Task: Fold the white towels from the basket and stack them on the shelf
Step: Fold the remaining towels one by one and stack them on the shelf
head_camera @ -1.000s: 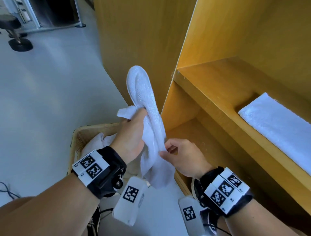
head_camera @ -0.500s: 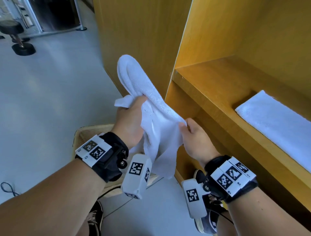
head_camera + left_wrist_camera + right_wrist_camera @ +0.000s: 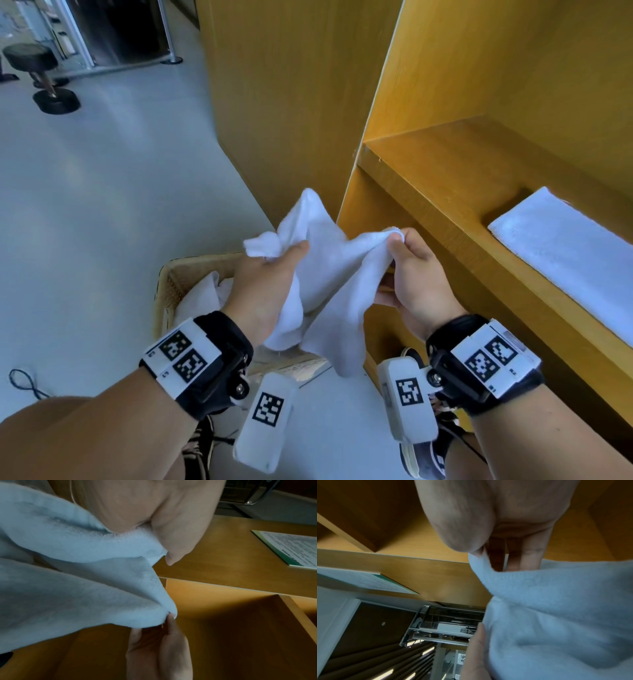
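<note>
I hold a crumpled white towel (image 3: 329, 274) in the air between both hands, in front of the wooden shelf (image 3: 445, 192). My left hand (image 3: 270, 270) grips one bunched corner, thumb on top. My right hand (image 3: 407, 267) pinches another corner between thumb and fingers. The cloth sags between them and hangs down below my wrists. In the left wrist view the towel (image 3: 68, 582) fills the left side, and in the right wrist view the towel (image 3: 565, 615) fills the right. A folded white towel (image 3: 565, 253) lies on the shelf board at the right. The wicker basket (image 3: 168, 291) stands on the floor below my left hand, with white towels (image 3: 202, 294) inside.
The tall side panel of the shelf unit (image 3: 291, 102) rises just behind the towel. A black stool (image 3: 41, 78) stands far left on the grey floor. A cable (image 3: 24, 383) lies by my left arm. A green-edged paper (image 3: 291, 547) lies on top of the unit.
My right hand has slid up the towel's edge to a corner and pulled it right. The tall loop above my left hand has dropped, and the towel now spreads between both hands.
</note>
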A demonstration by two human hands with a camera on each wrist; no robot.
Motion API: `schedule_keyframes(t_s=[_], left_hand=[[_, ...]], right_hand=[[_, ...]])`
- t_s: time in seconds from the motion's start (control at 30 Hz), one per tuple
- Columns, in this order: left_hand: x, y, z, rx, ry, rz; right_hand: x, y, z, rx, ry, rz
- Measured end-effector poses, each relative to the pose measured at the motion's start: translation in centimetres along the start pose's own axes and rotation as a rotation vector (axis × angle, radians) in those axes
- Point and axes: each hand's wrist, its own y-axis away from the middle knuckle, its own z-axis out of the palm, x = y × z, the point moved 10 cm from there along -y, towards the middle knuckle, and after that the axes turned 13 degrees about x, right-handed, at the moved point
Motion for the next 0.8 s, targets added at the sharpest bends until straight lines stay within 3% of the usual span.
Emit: schedule_keyframes(t_s=[0.23,0.47,0.6,0.7,0.8], left_hand=[[0.0,1.6,1.9,-0.178,-0.055,0.129],[0.4,3.8,2.9,-0.397,-0.292,0.280],[1.0,4.0,3.0,-0.344,-0.352,0.422],[1.1,3.7,3.0,-0.328,-0.344,0.392],[0.6,3.5,2.9,-0.314,-0.242,0.220]], right_hand=[[-0.5,0.6,1.1,-0.028,-0.187,0.120],[-1.4,0.7,2.1,-0.102,-0.403,0.170],[-1.8,0.8,2.2,-0.092,-0.512,0.197],[-1.8,0.7,1.9,-0.055,-0.524,0.199],[-1.8,0.5,1.5,-0.032,-0.483,0.176]])
